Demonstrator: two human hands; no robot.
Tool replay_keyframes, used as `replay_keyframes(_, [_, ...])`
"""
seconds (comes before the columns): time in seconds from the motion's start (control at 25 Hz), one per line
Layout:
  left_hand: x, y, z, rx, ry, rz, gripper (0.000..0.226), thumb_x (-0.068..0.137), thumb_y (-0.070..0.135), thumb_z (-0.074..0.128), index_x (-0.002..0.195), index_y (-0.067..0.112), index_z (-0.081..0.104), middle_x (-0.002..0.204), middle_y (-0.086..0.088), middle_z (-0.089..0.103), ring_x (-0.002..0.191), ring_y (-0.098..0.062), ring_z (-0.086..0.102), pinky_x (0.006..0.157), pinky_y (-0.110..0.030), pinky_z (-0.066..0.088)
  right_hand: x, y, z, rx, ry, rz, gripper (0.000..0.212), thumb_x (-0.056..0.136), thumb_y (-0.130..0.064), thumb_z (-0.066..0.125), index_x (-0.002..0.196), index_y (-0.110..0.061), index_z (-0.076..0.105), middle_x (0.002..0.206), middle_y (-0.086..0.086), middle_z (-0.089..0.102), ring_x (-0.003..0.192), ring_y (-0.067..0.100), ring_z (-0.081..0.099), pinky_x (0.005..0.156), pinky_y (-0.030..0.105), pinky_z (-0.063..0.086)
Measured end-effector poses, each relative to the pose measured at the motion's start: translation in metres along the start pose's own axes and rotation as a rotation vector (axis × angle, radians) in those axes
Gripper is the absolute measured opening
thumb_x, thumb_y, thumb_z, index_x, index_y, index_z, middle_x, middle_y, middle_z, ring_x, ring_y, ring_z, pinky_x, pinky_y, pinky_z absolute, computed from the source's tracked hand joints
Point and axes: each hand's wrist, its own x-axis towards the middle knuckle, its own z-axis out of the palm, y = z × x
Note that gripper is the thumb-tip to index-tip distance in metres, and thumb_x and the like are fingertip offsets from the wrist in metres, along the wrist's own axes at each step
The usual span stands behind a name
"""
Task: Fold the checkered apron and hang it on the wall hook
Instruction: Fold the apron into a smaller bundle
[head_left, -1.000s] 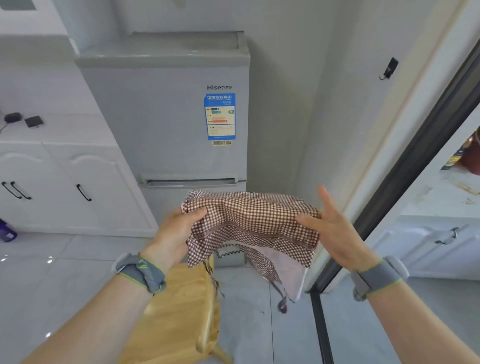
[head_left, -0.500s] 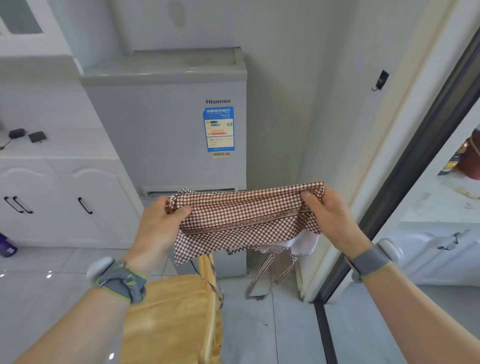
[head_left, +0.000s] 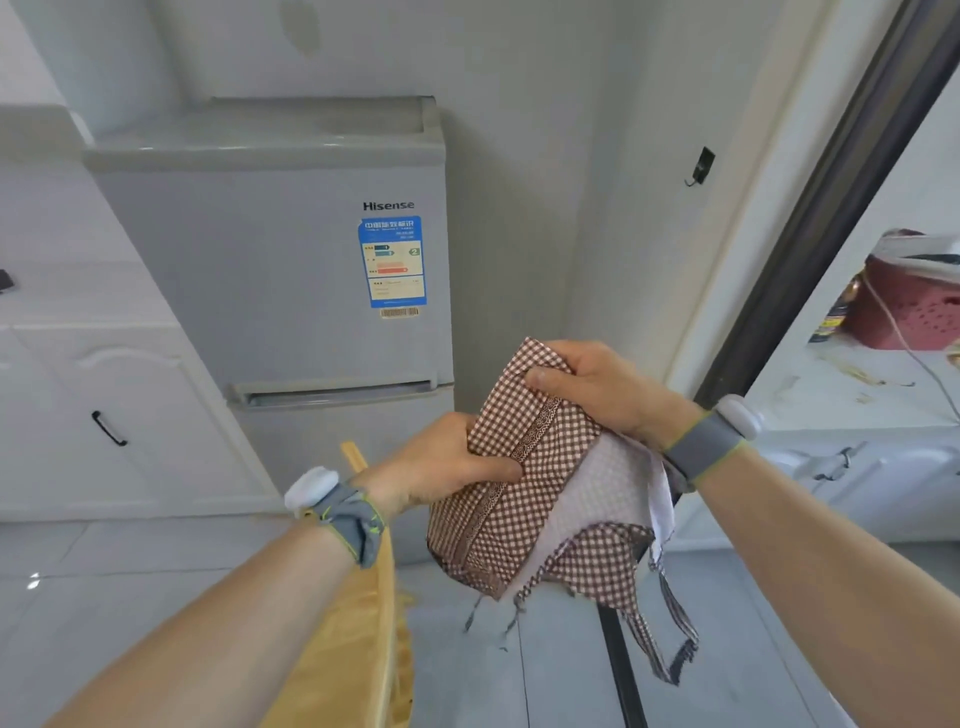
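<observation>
The brown-and-white checkered apron (head_left: 524, 499) is bunched into a folded bundle in mid-air in front of me, its pale underside and loose straps hanging at the lower right. My left hand (head_left: 441, 467) pinches its left edge. My right hand (head_left: 597, 389) grips the top corner from above. A small black wall hook (head_left: 701, 165) sits on the white wall, up and to the right of both hands, with nothing on it.
A grey Hisense fridge (head_left: 291, 249) stands straight ahead, white cabinets (head_left: 93, 415) to its left. A wooden chair (head_left: 358, 623) is below my left forearm. A dark sliding-door frame (head_left: 810, 218) runs along the right; beyond it, a counter holds a red basket (head_left: 909, 306).
The apron was stretched wide between both hands; now my hands have come together, folding it into a narrower bundle. My right hand sits higher than the left, and my view has moved closer to the wall.
</observation>
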Motion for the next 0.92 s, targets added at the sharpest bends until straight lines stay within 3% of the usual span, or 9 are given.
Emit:
replay_keyframes(0.12, [-0.003,-0.009,0.01,0.036,0.244,-0.036,0.024,0.078,0.031,0.075,0.098,0.026,0.065,0.085,0.019,0.064,0.075,0.008,0.056,0.062,-0.009,0.041,-0.008,0.034,-0.002,-0.049,-0.205,0.289,0.035,0.086,-0.037,0.068,0.111,-0.012,0.066,0.106,-0.001,0.073,0.097,0.008,0.069,0.087,0.026,0.054])
replay_keyframes(0.2, [-0.004,-0.02,0.009,-0.026,0.37,-0.057,0.024,0.079,0.029,0.074,0.101,0.027,0.064,0.085,0.022,0.062,0.076,0.011,0.054,0.057,-0.005,0.037,-0.006,0.057,0.008,-0.266,-0.236,0.303,0.034,0.084,-0.038,0.071,0.105,-0.011,0.068,0.102,0.001,0.074,0.098,0.016,0.068,0.089,0.031,0.054])
replay_keyframes(0.28, [-0.007,-0.035,0.005,-0.022,0.27,-0.11,0.028,0.078,0.027,0.075,0.104,0.024,0.063,0.087,0.021,0.063,0.083,0.001,0.062,0.061,-0.006,0.041,0.003,0.06,0.014,-0.307,-0.054,0.206,0.019,0.087,-0.024,0.068,0.094,-0.006,0.067,0.089,0.002,0.073,0.09,0.019,0.067,0.082,0.028,0.054])
replay_keyframes(0.36, [-0.013,-0.05,0.004,-0.001,0.141,-0.228,0.031,0.074,0.032,0.077,0.1,0.019,0.067,0.09,0.011,0.07,0.091,-0.014,0.068,0.074,-0.021,0.052,0.013,0.049,0.013,-0.342,0.103,0.099,0.014,0.087,-0.018,0.067,0.093,-0.006,0.065,0.088,0.005,0.071,0.086,0.018,0.065,0.078,0.031,0.051])
replay_keyframes(0.48, [-0.008,-0.06,0.001,-0.213,0.328,-0.406,0.033,0.067,0.04,0.076,0.092,0.019,0.072,0.093,-0.001,0.076,0.087,-0.023,0.071,0.087,-0.042,0.055,0.015,0.026,0.015,-0.469,0.258,-0.152,0.006,0.085,-0.014,0.064,0.09,-0.011,0.061,0.08,0.0,0.064,0.073,0.008,0.054,0.065,0.017,0.037])
replay_keyframes(0.56, [-0.003,-0.055,-0.001,-0.539,0.495,-0.481,0.028,0.077,0.028,0.07,0.1,0.012,0.071,0.1,-0.01,0.075,0.092,-0.031,0.07,0.093,-0.047,0.052,0.004,0.016,0.032,-0.562,0.298,-0.397,0.015,0.081,-0.008,0.06,0.094,-0.014,0.062,0.082,0.0,0.06,0.076,0.009,0.052,0.068,0.013,0.035])
replay_keyframes(0.64, [0.003,-0.046,-0.005,-0.941,0.457,-0.543,0.034,0.094,0.017,0.049,0.12,0.0,0.062,0.115,-0.018,0.068,0.105,-0.036,0.065,0.095,-0.046,0.05,-0.012,0.023,0.061,-0.691,0.269,-0.558,0.016,0.079,-0.007,0.06,0.093,-0.014,0.065,0.081,0.004,0.057,0.079,0.019,0.051,0.069,0.024,0.041])
replay_keyframes(0.72, [0.002,-0.038,-0.012,-1.128,0.353,-0.527,0.038,0.096,0.016,0.036,0.117,-0.004,0.061,0.11,-0.024,0.069,0.102,-0.036,0.064,0.091,-0.045,0.05,-0.024,0.043,0.093,-0.772,0.243,-0.621,0.013,0.081,-0.004,0.06,0.088,-0.013,0.067,0.082,0.007,0.057,0.082,0.025,0.053,0.068,0.036,0.047])
replay_keyframes(0.92, [-0.025,-0.025,-0.034,-1.223,0.127,-0.316,0.045,0.072,0.026,0.059,0.108,0.001,0.067,0.112,-0.021,0.066,0.1,-0.034,0.059,0.1,-0.047,0.04,-0.029,0.07,0.107,-0.695,0.167,-0.538,0.038,0.081,-0.002,0.05,0.109,-0.015,0.073,0.127,0.014,0.061,0.128,0.029,0.051,0.105,0.039,0.045])
